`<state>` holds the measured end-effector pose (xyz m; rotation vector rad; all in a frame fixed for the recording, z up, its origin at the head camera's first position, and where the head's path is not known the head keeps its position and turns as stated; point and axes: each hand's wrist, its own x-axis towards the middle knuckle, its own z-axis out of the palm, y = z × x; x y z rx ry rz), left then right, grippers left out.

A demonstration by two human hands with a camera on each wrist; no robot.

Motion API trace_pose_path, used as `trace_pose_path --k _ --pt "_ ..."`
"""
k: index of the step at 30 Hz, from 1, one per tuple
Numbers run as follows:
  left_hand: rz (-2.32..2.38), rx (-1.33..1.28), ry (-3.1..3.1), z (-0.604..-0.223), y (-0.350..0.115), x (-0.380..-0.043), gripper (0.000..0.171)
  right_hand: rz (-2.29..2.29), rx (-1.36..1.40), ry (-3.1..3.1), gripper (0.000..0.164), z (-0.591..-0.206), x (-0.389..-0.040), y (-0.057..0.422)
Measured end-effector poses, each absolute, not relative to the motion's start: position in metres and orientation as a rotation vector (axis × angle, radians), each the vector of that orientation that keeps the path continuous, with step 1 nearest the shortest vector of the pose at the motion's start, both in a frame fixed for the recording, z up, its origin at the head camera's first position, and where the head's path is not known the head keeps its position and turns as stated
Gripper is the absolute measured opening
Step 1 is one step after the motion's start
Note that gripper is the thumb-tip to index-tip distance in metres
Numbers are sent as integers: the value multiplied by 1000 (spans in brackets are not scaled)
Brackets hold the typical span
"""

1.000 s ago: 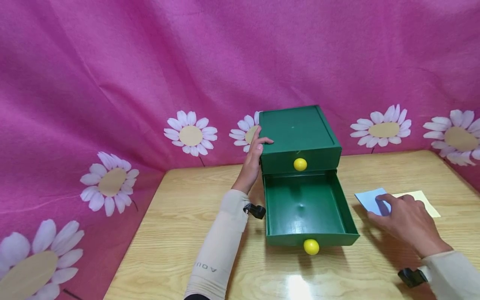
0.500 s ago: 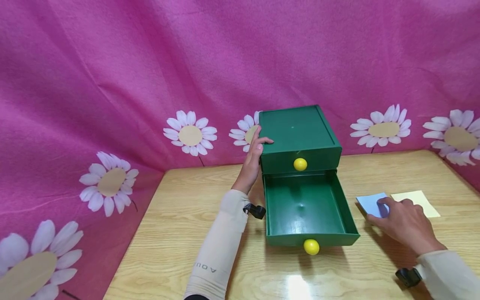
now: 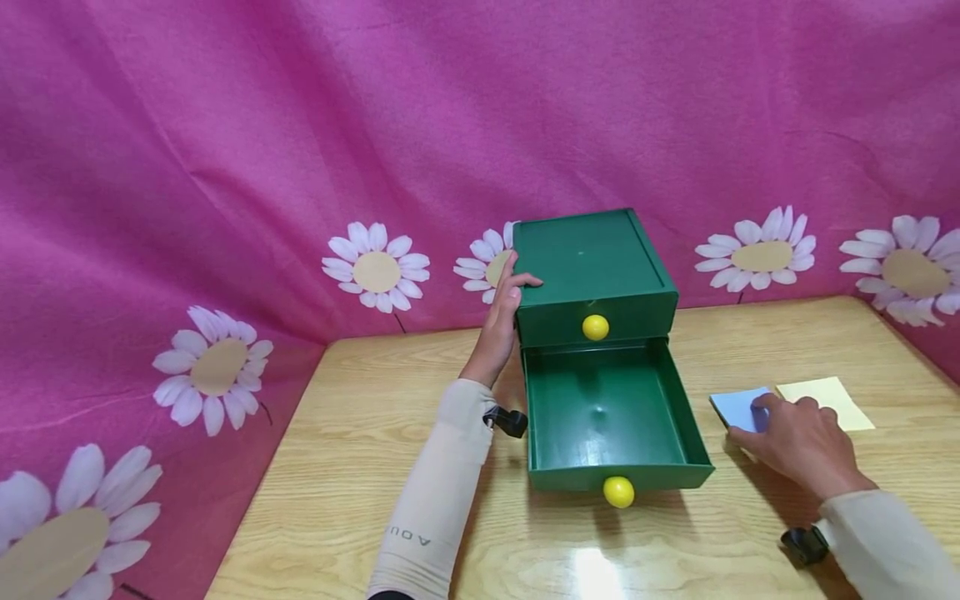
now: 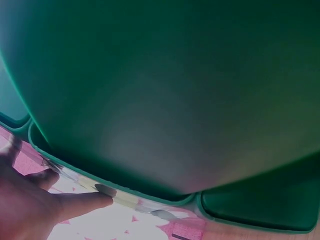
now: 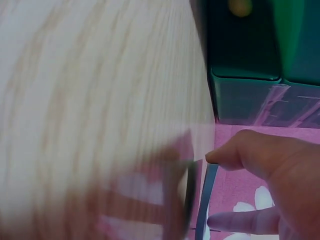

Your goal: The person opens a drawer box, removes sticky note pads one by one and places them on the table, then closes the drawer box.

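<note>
A green two-drawer box (image 3: 592,250) stands on the table, its upper drawer closed and its lower drawer (image 3: 618,478) pulled out, with nothing inside. Each drawer has a yellow ball knob (image 3: 618,492). My left hand (image 3: 497,329) lies along the box's left side, its fingers reaching the top edge. In the left wrist view, extended fingers (image 4: 82,204) touch the green wall. At the right, my right hand (image 3: 806,442) pinches a blue sticky-note pad (image 3: 737,407) between thumb and finger; its thin edge shows in the right wrist view. The hand's back hides part of the pad.
A pale yellow sticky note (image 3: 836,398) lies on the wooden table (image 3: 375,417), just right of the blue pad and partly behind my right hand. A pink cloth with white daisies (image 3: 375,271) hangs along the back and left side.
My right hand has shifted slightly left with the blue pad, and a gap now shows between it and the yellow note. My left hand keeps its place on the box.
</note>
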<state>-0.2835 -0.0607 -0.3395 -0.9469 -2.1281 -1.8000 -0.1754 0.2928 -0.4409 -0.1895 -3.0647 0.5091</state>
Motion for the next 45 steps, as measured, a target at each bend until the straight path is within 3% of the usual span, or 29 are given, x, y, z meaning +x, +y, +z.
trace_pose_path --k 24,35,45 --pt "-1811 -956 -2104 -342 -59 -285 35 458 -181 -3058 73 -444 -178 293" --pt "-1807 -952 -2105 -342 -59 -283 36 477 -159 -3081 82 -444 -177 296" --pt "-1811 -945 -2128 -342 -60 -285 35 441 -142 -3061 80 -426 -175 290"
